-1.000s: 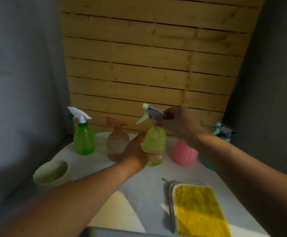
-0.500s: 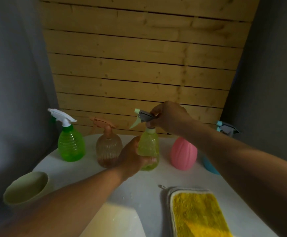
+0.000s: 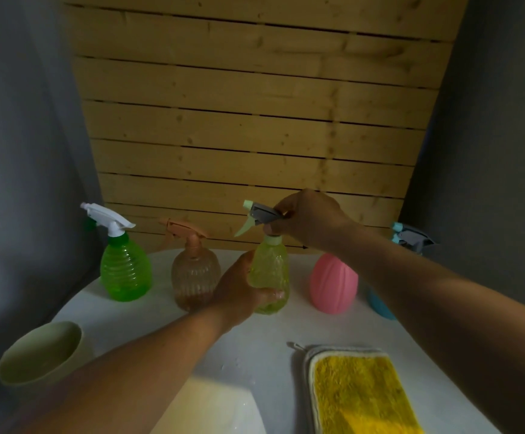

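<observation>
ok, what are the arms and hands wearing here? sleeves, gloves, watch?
Nothing visible. Left hand and right hand are bare, no gloves. Left forearm and right forearm are uncovered to the frame edge: no sleeves, watch or bands. Rings: none seen in dim light.

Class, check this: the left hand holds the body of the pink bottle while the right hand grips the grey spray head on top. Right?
Not quite. The head view shows the left hand holding the body of the yellow-green bottle; the pink bottle stands untouched beside it. The right hand does grip the grey spray head on top.
</observation>
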`<state>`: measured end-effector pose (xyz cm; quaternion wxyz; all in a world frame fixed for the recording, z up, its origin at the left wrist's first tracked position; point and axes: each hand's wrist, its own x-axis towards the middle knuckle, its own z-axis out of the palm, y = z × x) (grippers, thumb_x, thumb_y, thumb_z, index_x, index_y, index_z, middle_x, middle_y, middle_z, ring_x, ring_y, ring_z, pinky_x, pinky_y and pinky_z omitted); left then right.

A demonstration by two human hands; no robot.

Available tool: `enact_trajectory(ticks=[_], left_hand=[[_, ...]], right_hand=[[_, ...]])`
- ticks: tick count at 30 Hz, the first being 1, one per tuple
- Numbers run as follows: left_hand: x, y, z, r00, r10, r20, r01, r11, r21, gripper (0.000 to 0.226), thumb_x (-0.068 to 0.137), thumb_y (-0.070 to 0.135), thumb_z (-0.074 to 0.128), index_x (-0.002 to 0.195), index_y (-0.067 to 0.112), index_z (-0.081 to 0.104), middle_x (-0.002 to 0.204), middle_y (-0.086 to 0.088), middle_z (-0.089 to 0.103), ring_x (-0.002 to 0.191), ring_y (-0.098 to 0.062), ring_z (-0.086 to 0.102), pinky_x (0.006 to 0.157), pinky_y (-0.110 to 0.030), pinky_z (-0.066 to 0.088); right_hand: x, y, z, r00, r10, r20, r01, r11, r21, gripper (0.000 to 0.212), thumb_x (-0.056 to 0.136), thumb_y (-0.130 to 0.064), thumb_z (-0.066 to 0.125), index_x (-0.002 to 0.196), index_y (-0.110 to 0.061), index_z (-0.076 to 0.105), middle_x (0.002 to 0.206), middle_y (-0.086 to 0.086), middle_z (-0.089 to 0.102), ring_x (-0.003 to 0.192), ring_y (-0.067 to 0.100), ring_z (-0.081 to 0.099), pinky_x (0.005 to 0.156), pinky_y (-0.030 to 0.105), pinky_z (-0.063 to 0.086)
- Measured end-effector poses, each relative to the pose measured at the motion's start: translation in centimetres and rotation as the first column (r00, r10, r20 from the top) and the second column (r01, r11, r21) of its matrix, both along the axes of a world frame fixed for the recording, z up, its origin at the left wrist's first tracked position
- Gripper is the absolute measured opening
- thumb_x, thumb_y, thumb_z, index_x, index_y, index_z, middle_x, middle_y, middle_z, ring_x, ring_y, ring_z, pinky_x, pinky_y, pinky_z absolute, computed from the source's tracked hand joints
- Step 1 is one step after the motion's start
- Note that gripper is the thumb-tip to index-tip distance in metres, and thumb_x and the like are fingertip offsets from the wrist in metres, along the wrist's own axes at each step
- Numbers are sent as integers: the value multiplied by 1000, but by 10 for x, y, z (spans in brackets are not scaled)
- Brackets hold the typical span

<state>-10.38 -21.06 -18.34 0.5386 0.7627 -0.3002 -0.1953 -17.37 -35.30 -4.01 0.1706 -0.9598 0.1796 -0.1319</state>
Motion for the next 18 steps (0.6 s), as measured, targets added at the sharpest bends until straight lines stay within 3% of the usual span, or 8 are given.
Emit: enact_trajectory(ticks=[3, 6, 9, 11, 13, 15, 18], left_hand=[[0, 0, 1, 1000, -4, -20, 4, 1000, -1, 66, 75, 16, 92, 119, 43, 51, 104, 21, 67, 90, 11, 62, 67, -10, 48], [1, -1, 0, 998, -15, -69, 13, 999, -30, 66, 75, 7, 91, 118, 38, 52, 104, 18, 67, 82, 12, 65, 61, -6, 49], [-3, -1, 1, 994, -75, -83, 72, 996, -46, 70, 74, -4, 88, 123, 31, 54, 109, 10, 69, 86, 11, 68, 65, -9, 53], [-7, 0, 2, 991, -105, -87, 100, 993, -60, 83, 72, -7, 89, 139, 21, 48, 121, 0, 67, 101, -1, 69, 75, -17, 57], [-9, 2, 5, 993, -92, -73, 88, 995, -51, 94, 68, -2, 93, 145, 21, 42, 128, 0, 64, 118, -14, 64, 93, -31, 58], [-10, 4, 9, 996, -74, -56, 73, 997, -12, 100, 66, 4, 95, 148, 23, 40, 130, 4, 62, 125, -20, 60, 103, -41, 54], [-16, 12, 21, 998, -58, -7, 58, 995, 79, 107, 67, 14, 97, 154, 23, 34, 135, 7, 56, 130, -19, 54, 100, -33, 48]], right_hand=[[-8, -21, 9, 993, -87, -84, 78, 990, -115, 70, 83, -82, 51, 133, -34, 63, 134, -7, 65, 127, 20, 56, 116, 52, 31], [-26, -49, 20, 958, -187, -217, 133, 961, -241, 82, 81, -85, 49, 145, -34, 50, 149, -9, 51, 143, 20, 41, 123, 56, 5], [-39, -61, 15, 898, -207, -388, 76, 943, -325, 66, 86, -73, 58, 138, -32, 55, 140, -7, 57, 136, 21, 47, 121, 58, 4], [-41, -62, 7, 896, -188, -402, 54, 945, -322, 43, 90, -59, 64, 118, -27, 66, 115, -6, 66, 116, 19, 57, 120, 59, 13], [-44, -59, 3, 909, -184, -373, 52, 941, -335, 30, 92, -51, 65, 109, -26, 66, 103, -8, 63, 111, 18, 59, 119, 57, 16], [-50, -53, 6, 910, -191, -369, 48, 931, -362, 27, 93, -49, 65, 110, -28, 64, 104, -9, 62, 114, 18, 58, 119, 55, 15], [-64, -36, 24, 904, -186, -384, 31, 926, -376, 27, 95, -44, 64, 116, -27, 63, 113, -8, 63, 117, 17, 56, 118, 53, 16]])
